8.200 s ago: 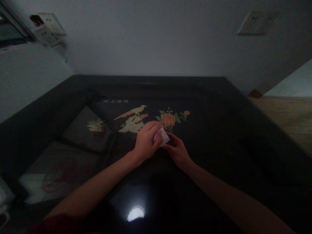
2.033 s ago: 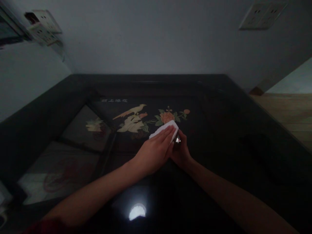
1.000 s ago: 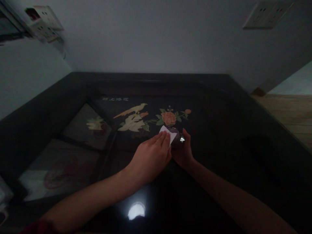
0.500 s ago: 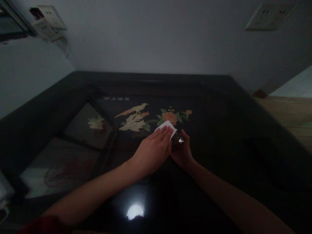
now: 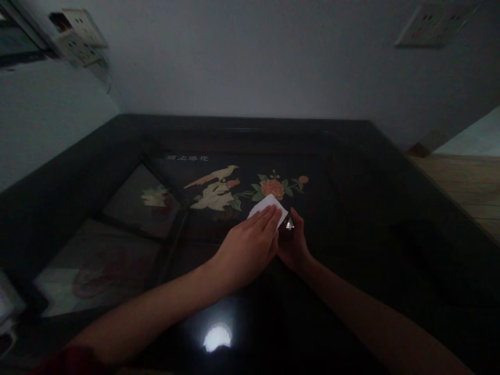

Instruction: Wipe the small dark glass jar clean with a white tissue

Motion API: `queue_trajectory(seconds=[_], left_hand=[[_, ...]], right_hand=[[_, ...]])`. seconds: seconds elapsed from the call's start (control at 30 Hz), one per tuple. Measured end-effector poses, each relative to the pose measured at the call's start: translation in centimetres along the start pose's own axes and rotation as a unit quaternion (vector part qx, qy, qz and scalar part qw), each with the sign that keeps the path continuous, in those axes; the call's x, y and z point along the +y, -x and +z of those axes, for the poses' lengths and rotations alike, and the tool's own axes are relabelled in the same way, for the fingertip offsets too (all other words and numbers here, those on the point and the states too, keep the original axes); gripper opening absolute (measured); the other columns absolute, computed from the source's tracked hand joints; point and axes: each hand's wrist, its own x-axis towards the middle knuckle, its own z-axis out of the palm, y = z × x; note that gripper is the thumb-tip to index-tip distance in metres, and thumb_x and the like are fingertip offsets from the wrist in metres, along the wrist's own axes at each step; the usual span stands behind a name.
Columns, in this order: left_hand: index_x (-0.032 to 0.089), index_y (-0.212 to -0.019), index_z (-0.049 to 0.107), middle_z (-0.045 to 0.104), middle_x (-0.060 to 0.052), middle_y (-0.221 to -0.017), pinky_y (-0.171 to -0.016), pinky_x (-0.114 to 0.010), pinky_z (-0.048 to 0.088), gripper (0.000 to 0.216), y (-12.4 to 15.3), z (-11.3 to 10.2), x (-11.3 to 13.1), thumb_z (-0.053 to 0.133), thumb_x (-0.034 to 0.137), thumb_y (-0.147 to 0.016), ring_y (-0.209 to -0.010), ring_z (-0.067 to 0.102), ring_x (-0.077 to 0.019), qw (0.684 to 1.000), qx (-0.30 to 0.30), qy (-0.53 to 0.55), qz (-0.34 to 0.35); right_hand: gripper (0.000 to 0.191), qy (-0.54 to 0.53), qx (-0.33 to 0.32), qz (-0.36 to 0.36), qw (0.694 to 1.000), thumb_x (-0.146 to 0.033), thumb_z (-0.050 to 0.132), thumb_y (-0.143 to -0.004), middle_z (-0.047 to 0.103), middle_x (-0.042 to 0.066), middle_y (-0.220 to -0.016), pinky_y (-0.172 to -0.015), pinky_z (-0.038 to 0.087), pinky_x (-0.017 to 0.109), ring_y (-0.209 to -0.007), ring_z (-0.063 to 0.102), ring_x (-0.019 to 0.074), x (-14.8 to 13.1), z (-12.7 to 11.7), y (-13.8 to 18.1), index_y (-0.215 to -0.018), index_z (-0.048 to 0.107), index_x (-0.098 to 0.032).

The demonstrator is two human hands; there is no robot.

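Observation:
My left hand (image 5: 246,250) lies on a white tissue (image 5: 265,204), fingers together and stretched over it, pressing it against a small dark object with a shiny glint (image 5: 289,224). My right hand (image 5: 295,247) is curled around that object from the right, just above the dark glossy table (image 5: 351,208). The two hands touch. Most of the object is hidden by the tissue and fingers, and I cannot make out what it is.
The table top bears an inlaid bird (image 5: 214,187) and orange flower (image 5: 271,186) just beyond my hands. A lamp's reflection (image 5: 217,337) shines near the front edge. Wall sockets (image 5: 78,36) sit upper left, another socket (image 5: 433,23) upper right. Wooden floor (image 5: 464,177) lies right.
My left hand has gone from pinching the folded tissue to laying it flat over the object. Over the last second the tissue has shifted back and forth a little. My right hand stays put.

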Motion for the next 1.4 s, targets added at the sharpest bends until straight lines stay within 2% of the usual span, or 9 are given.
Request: queue_trajectory(seconds=[0.23, 0.5, 0.7, 0.87, 0.97, 1.03, 1.23, 1.4], left_hand=[[0.002, -0.123, 0.056, 0.063, -0.020, -0.125, -0.096, -0.035, 0.053, 0.038, 0.8, -1.2, 1.1, 0.042, 0.015, -0.090, -0.115, 0.062, -0.0243, 0.999, -0.001, -0.047, 0.007], [0.005, -0.129, 0.052, 0.056, -0.018, -0.135, -0.105, -0.034, 0.047, 0.040, 0.2, 0.1, 0.2, 0.039, 0.018, -0.094, -0.124, 0.055, -0.0219, 0.999, 0.006, -0.033, 0.002], [0.002, -0.122, 0.057, 0.064, -0.019, -0.125, -0.098, -0.035, 0.052, 0.038, 0.8, -1.3, 1.2, 0.042, 0.016, -0.090, -0.115, 0.062, -0.0238, 0.999, 0.004, -0.034, 0.006], [0.003, -0.131, 0.049, 0.053, -0.018, -0.138, -0.108, -0.035, 0.044, 0.043, 0.7, -1.1, 1.7, 0.038, 0.017, -0.092, -0.129, 0.050, -0.0222, 0.999, 0.007, 0.008, 0.038], [0.004, -0.136, 0.044, 0.046, -0.016, -0.144, -0.112, -0.033, 0.039, 0.046, 0.1, -0.5, 1.0, 0.037, 0.016, -0.093, -0.136, 0.040, -0.0200, 0.998, 0.009, 0.037, 0.051], [0.005, -0.137, 0.043, 0.044, -0.015, -0.146, -0.112, -0.033, 0.038, 0.045, -0.2, -0.1, 0.3, 0.036, 0.017, -0.094, -0.137, 0.039, -0.0189, 0.998, 0.006, 0.042, 0.036], [0.004, -0.132, 0.049, 0.052, -0.017, -0.138, -0.106, -0.034, 0.045, 0.042, 0.1, -0.4, -0.2, 0.036, 0.020, -0.095, -0.129, 0.050, -0.0216, 1.000, 0.002, -0.007, -0.010], [0.002, -0.128, 0.052, 0.057, -0.019, -0.133, -0.103, -0.034, 0.049, 0.041, 0.7, -1.1, 0.8, 0.037, 0.018, -0.094, -0.124, 0.055, -0.0226, 1.000, -0.002, -0.017, 0.010]], right_hand=[[0.042, -0.006, -0.001, 0.006, 1.000, -0.062, 0.065, -0.065, 0.075, 0.002, -0.073, -0.088, 0.051, 0.038, -0.098, 0.068, 0.0276, 0.3, -0.3, -0.3, -0.076, 0.072, -0.022], [0.039, 0.005, 0.019, 0.000, 1.000, -0.058, 0.068, -0.062, 0.076, 0.001, -0.080, -0.091, 0.050, 0.035, -0.102, 0.067, 0.0260, 0.0, 0.2, 0.0, -0.078, 0.072, -0.023], [0.042, -0.016, 0.016, 0.017, 1.000, -0.061, 0.065, -0.063, 0.075, 0.004, -0.076, -0.087, 0.052, 0.037, -0.100, 0.067, 0.0279, -0.1, 0.1, -0.2, -0.076, 0.071, -0.021], [0.037, -0.033, 0.006, 0.009, 0.999, -0.057, 0.068, -0.062, 0.075, 0.002, -0.076, -0.084, 0.053, 0.035, -0.096, 0.068, 0.0258, 0.0, -0.2, -0.2, -0.075, 0.070, -0.022], [0.029, -0.032, 0.030, -0.016, 0.999, -0.052, 0.070, -0.064, 0.072, -0.002, -0.068, -0.076, 0.053, 0.029, -0.085, 0.068, 0.0210, 0.4, -0.2, 0.0, -0.072, 0.069, -0.024], [0.026, -0.032, 0.037, -0.031, 0.998, -0.051, 0.070, -0.065, 0.072, -0.004, -0.066, -0.073, 0.053, 0.028, -0.081, 0.069, 0.0196, 0.4, -0.1, 0.2, -0.072, 0.069, -0.025], [0.033, -0.032, -0.001, 0.000, 0.999, -0.054, 0.069, -0.064, 0.075, -0.002, -0.072, -0.076, 0.054, 0.032, -0.085, 0.071, 0.0230, -0.3, 0.2, 0.3, -0.077, 0.072, -0.024], [0.034, -0.042, 0.011, 0.007, 0.999, -0.058, 0.068, -0.063, 0.073, -0.002, -0.065, -0.073, 0.054, 0.032, -0.082, 0.070, 0.0226, -0.2, -0.6, -0.1, -0.072, 0.071, -0.024]])
